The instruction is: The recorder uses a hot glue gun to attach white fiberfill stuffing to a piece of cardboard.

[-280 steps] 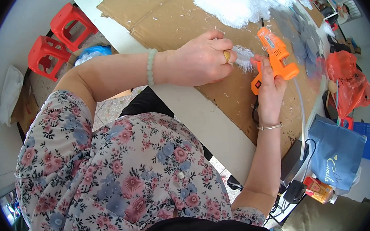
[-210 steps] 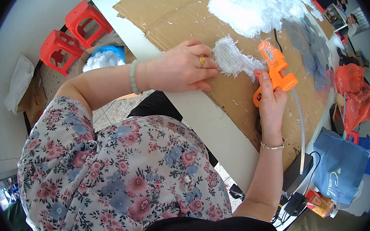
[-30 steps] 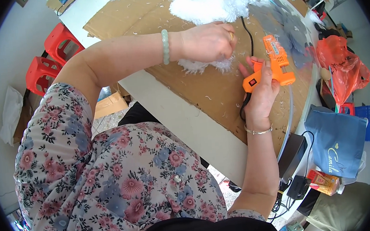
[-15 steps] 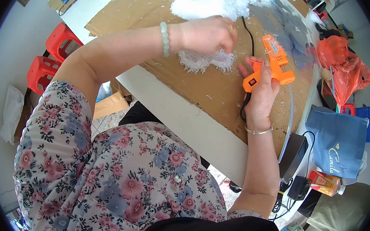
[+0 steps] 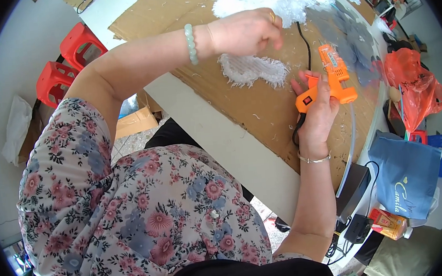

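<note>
From above, a person stood over a white counter [image 5: 235,155] covered partly by cardboard [image 5: 212,92]. The fringed piece [image 5: 252,70] lay flat on the cardboard; take it as the clock's centre. The left hand [image 5: 251,32] was at 12 o'clock, fingers curled and blurred; whether they pinched anything could not be told. The right hand [image 5: 318,112], at 4 o'clock, was wrapped around an orange glue gun [image 5: 337,84], its nose toward 12. With no hand plainly pinning it, the piece could have slid or bunched if nudged. Were the gun hot, a swing toward 9 o'clock might have burned the left fingers or dripped glue on the fringe. The cord [image 5: 297,132] at 5 o'clock could have snagged, and loose fluff might have stuck to the nose.
</note>
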The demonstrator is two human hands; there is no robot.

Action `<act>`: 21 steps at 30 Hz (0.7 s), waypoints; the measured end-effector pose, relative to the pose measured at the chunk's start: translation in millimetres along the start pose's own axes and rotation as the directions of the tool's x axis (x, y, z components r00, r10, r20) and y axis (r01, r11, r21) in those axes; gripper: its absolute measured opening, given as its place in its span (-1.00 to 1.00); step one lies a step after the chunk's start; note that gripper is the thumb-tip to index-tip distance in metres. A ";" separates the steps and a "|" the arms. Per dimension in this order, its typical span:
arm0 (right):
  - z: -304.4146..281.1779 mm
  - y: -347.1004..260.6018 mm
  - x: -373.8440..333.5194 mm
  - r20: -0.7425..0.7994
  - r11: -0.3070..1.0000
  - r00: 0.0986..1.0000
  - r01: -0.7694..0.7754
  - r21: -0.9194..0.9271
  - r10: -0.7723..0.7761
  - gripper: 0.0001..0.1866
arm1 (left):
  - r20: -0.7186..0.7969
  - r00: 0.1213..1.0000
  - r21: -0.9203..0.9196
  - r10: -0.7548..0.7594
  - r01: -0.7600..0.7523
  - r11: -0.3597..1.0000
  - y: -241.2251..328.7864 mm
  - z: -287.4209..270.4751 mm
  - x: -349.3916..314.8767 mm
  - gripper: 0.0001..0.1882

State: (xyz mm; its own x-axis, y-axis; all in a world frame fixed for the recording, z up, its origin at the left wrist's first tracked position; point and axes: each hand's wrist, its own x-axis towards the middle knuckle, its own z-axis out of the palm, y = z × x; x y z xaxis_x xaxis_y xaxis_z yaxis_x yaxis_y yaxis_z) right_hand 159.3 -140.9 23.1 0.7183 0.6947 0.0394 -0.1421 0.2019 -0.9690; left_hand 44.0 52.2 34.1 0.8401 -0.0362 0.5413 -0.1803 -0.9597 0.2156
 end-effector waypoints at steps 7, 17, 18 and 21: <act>6.7 8.3 -7.0 0.007 0.999 1.000 0.029 -0.036 -0.029 -0.70 | 0.177 0.922 -0.113 -0.344 0.366 0.924 -12.6 -10.5 -27.0 -0.86; 34.8 23.0 -30.3 -0.010 0.999 1.000 -0.004 -0.036 0.004 -0.66 | 0.480 0.744 -0.036 -0.465 0.546 0.837 -22.2 -33.9 -64.2 -0.69; 36.2 24.1 -31.3 -0.010 0.999 1.000 -0.001 -0.036 0.001 -0.66 | 0.478 0.745 -0.038 -0.466 0.547 0.836 -22.0 -34.2 -64.9 -0.69; 39.7 26.2 -33.2 -0.001 0.999 1.000 0.002 -0.039 -0.002 -0.66 | 0.515 0.721 0.017 -0.463 0.532 0.847 -20.1 -36.1 -65.3 -0.68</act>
State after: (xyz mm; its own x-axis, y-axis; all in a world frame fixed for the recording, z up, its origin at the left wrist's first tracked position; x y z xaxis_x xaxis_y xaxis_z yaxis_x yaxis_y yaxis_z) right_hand 104.7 -131.3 6.1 0.7194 0.6933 0.0412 -0.1139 0.1763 -0.9777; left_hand -25.7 83.9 23.8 0.9529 0.2747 -0.1284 0.3027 -0.8364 0.4569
